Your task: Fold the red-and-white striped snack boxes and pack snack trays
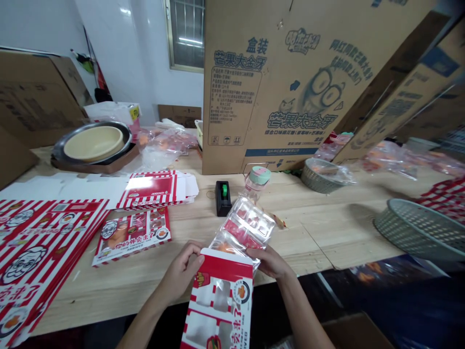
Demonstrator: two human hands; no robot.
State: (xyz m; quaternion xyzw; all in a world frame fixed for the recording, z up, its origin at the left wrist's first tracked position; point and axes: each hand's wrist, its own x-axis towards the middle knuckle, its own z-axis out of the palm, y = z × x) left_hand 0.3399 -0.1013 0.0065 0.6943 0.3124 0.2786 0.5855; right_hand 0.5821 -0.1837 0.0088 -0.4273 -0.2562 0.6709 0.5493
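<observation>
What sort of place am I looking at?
Probably a packing workshop: the left hand grips a windowed box, flat printed boxes lie stacked on the table, and a tape dispenser stands nearby.

Single view, head-worn: from above the near side of the wooden table, looking forward and steeply enough down to show its top. Landmark: black tape dispenser, just left of mid-frame, seen from above. Nearer than dispenser, close to lens: left hand, right hand, forearms entering at bottom edge; red-and-white window box cut by same edge. Beyond dispenser: printed cardboard carton, broad face to camera, top out of frame. Wide field: flattened-box stack far left of dispenser, grey-green basket far right, both cropped.
</observation>
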